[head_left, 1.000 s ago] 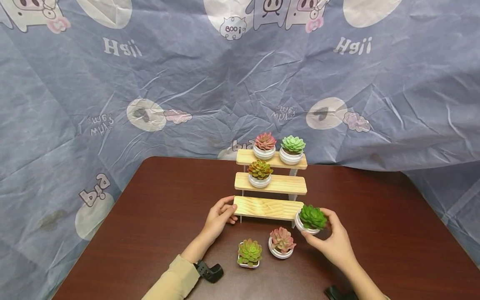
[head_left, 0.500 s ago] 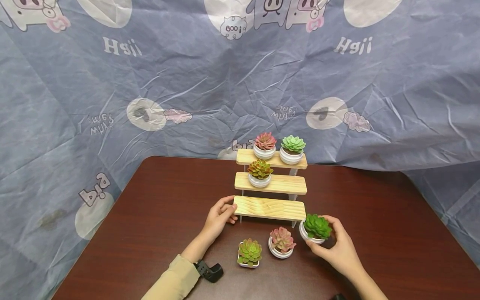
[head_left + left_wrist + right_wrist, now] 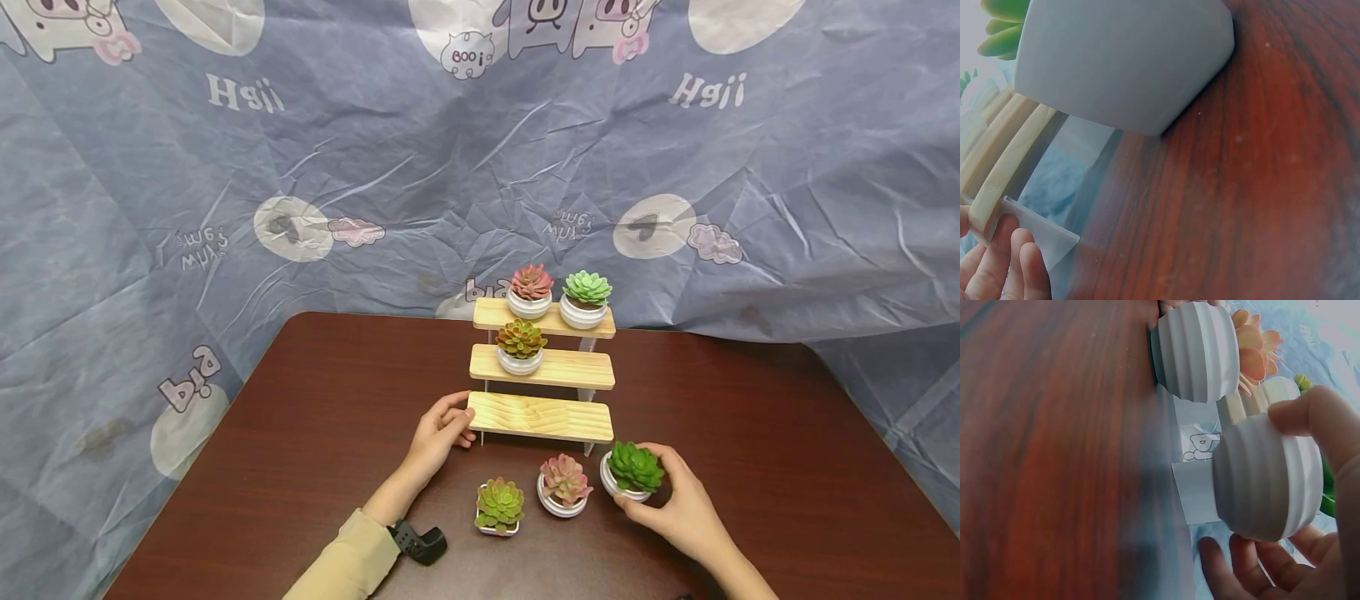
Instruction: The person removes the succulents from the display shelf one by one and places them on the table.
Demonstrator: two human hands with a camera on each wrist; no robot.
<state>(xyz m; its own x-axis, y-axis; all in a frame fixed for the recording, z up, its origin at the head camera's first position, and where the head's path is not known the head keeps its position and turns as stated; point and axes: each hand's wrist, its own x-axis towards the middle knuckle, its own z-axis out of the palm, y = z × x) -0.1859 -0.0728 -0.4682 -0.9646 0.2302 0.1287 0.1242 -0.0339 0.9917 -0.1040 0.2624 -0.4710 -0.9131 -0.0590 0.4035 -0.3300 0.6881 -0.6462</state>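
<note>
Left grip [image 3: 442, 425] pinches the bottom wooden shelf [image 3: 540, 417]; at its seven o'clock sits a square pot [image 3: 1125, 62], at five a pink rosette [image 3: 565, 477], at four a round, ribbed pot [image 3: 1266, 478] held by right grip [image 3: 678, 507], perhaps touching the desk [image 3: 337, 392].

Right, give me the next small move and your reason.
Probably lower the dark green succulent onto the table beside the pink succulent: the right hand holds it clear of the table, having brought it down from beside the bottom board.

Blue cloth [image 3: 450, 142] | bubble [image 3: 467, 56]: "BOO" | "Hgii" twice | other lettering [image 3: 193, 379]: unclear
</note>
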